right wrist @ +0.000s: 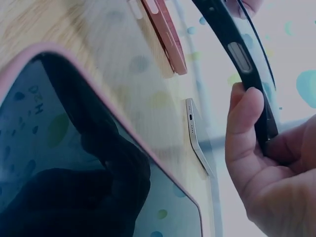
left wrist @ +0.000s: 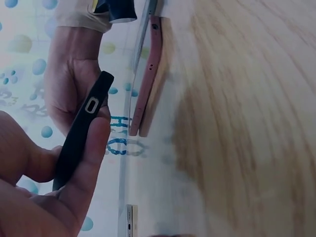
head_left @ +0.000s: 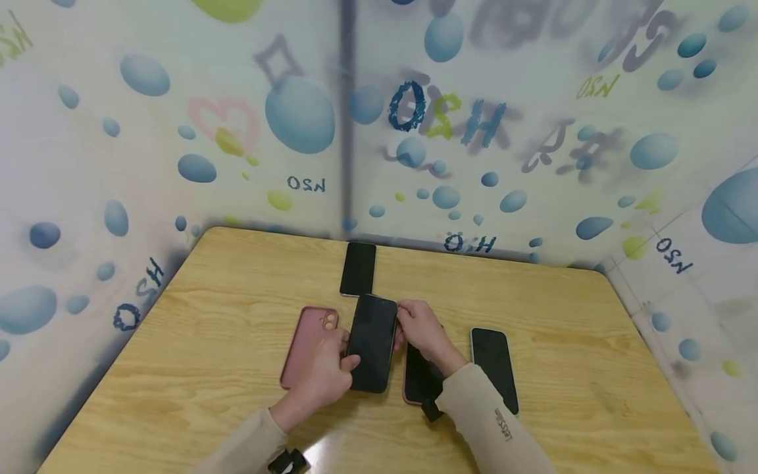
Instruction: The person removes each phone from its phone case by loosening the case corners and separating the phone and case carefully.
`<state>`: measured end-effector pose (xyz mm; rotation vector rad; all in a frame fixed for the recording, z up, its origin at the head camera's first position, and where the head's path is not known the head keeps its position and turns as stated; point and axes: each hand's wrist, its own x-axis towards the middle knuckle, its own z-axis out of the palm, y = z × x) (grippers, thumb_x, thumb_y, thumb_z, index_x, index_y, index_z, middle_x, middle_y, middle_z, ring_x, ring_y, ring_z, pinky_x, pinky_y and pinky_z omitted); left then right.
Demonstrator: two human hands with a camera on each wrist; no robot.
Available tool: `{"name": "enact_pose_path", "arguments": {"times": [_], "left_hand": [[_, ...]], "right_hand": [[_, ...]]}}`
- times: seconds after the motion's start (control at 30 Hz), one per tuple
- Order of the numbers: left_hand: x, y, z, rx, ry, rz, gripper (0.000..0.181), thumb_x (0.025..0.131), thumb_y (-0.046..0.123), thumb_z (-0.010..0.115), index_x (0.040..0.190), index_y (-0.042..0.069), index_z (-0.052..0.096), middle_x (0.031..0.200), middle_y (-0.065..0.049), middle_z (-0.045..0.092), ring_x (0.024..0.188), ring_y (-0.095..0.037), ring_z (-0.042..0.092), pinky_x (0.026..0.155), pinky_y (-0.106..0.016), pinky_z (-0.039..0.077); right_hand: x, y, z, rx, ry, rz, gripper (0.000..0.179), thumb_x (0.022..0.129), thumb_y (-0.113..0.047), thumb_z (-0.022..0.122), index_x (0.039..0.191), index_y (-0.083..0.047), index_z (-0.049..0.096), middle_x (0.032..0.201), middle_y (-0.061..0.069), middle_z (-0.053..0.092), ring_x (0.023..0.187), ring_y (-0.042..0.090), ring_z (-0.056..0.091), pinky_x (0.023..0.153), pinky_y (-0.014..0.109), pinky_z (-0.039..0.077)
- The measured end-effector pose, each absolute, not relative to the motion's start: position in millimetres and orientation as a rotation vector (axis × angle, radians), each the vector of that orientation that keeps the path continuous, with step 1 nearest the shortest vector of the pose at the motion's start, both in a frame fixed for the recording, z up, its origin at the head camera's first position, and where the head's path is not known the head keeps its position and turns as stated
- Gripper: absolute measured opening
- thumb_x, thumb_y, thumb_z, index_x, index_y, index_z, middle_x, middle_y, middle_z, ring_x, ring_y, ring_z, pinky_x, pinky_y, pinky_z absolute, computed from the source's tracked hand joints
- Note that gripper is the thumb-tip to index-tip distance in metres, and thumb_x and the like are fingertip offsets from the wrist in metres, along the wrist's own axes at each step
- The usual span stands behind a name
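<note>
A phone in a black case [head_left: 373, 345] is held up over the table between both hands. My left hand [head_left: 328, 368] grips its lower left side, thumb at the front edge; the charging-port cutout shows in the left wrist view. My right hand [head_left: 423, 329] pinches its upper right edge, with thumb and finger on the black rim [right wrist: 247, 74] in the right wrist view. A thin dark edge [right wrist: 264, 49] stands a little apart from that rim. Beneath my right hand lies a pink-edged phone [head_left: 417, 378], partly hidden. An empty pink phone case [head_left: 299, 342] lies beside my left hand.
On the wooden table [head_left: 207, 329], a dark-screened phone [head_left: 358, 268] lies near the back edge. Another phone with a light rim [head_left: 496, 365] lies to the right, partly behind my right sleeve. Patterned walls [head_left: 379, 164] stand behind the table and at its sides.
</note>
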<state>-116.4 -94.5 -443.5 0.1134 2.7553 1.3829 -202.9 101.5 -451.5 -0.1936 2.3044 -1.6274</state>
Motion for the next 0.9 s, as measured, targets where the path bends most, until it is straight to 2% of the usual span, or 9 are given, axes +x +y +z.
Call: {"name": "enact_pose_path", "arguments": {"times": [0.13,0.33,0.4,0.7,0.9], "left_hand": [[-118,-94,-443,0.089,2.691,1.400,0.021,0.092,-0.002,0.071,0.108,-0.005,0.059,0.099,-0.018,0.069,0.093,-0.029,0.065,0.082,-0.048,0.057],[-120,-97,-444,0.077,2.639,1.442,0.026,0.092,-0.002,0.070,0.114,-0.010,0.058,0.105,-0.025,0.068,0.102,-0.035,0.065,0.089,-0.054,0.056],[-121,-97,-444,0.083,2.630,1.448,0.026,0.093,-0.002,0.070,0.114,-0.011,0.058,0.104,-0.024,0.068,0.101,-0.034,0.065,0.089,-0.053,0.056],[-125,-96,-443,0.052,2.580,1.509,0.018,0.094,-0.002,0.069,0.108,-0.008,0.058,0.092,-0.013,0.066,0.082,-0.021,0.059,0.073,-0.038,0.053],[-127,-94,-442,0.009,2.532,1.540,0.017,0.095,-0.003,0.067,0.110,-0.007,0.059,0.093,-0.012,0.069,0.081,-0.019,0.063,0.072,-0.035,0.054]], "right_hand": [[-201,104,-453,-0.183,2.290,-1.647,0.030,0.109,-0.005,0.041,0.097,0.003,0.067,0.062,0.010,0.060,0.050,0.025,0.062,0.055,0.036,0.057],[-201,105,-456,-0.155,2.218,-1.714,0.029,0.110,-0.007,0.044,0.100,0.007,0.067,0.069,0.009,0.065,0.052,0.019,0.064,0.058,0.042,0.061],[-201,106,-457,-0.154,2.214,-1.724,0.028,0.110,-0.007,0.045,0.101,0.008,0.067,0.071,0.010,0.066,0.053,0.018,0.064,0.059,0.042,0.062],[-193,112,-456,-0.168,2.169,-1.617,0.027,0.110,-0.010,0.047,0.111,0.008,0.068,0.080,0.012,0.068,0.060,0.018,0.068,0.064,0.041,0.063],[-186,116,-453,-0.204,2.165,-1.547,0.027,0.110,-0.013,0.049,0.105,0.005,0.068,0.080,0.012,0.069,0.063,0.019,0.069,0.063,0.040,0.063]]}}
